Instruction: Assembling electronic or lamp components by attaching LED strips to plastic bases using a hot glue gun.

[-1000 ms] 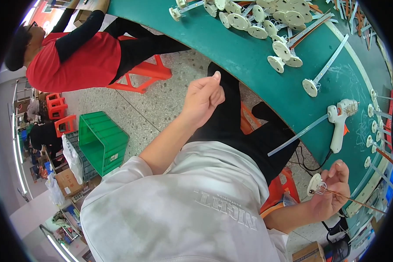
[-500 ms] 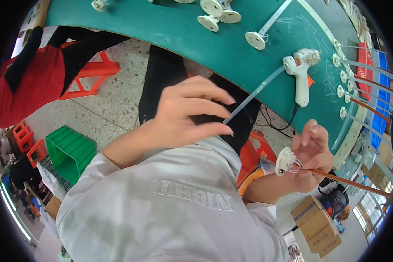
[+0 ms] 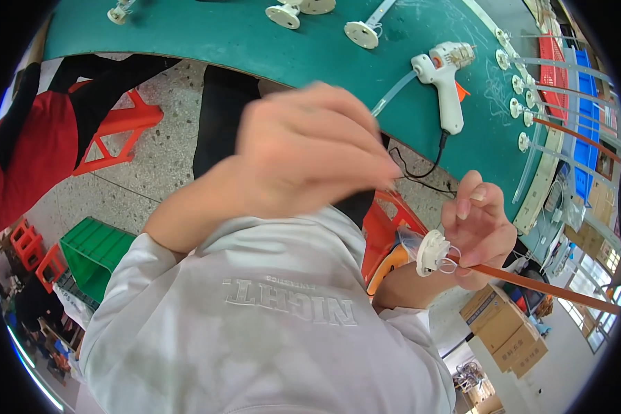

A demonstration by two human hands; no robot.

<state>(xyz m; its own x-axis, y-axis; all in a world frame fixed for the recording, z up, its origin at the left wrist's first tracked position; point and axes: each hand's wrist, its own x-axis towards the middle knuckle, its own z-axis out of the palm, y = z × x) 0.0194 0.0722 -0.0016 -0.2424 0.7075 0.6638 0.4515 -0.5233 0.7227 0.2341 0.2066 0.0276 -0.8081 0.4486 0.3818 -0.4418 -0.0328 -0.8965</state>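
My right hand (image 3: 481, 231) is closed around the end of a long brown strip (image 3: 548, 287). At that end, beside my fingers, is a white round disc-shaped base (image 3: 431, 253) with thin white wires looping from it. My left hand (image 3: 312, 153) is raised in front of my body, smeared by motion. Its fingers look bent, but whether anything is in them is not visible. Beyond it a white glue gun (image 3: 446, 83) lies on the green table (image 3: 207, 34), a translucent glue stick (image 3: 396, 90) jutting from its back toward my left hand.
Several white round bases on strips line the table's right edge, near a blue tray (image 3: 586, 121) and a red basket (image 3: 550, 69). Another white base (image 3: 363, 33) lies at the back. A person in red and black (image 3: 45, 145) sits left by a red stool (image 3: 127, 124); a green crate (image 3: 96, 255) stands behind.
My left hand has moved right and partly covers the glue stick; its spread fingers have drawn together. The view has shifted, while my right hand keeps hold of the brown strip.
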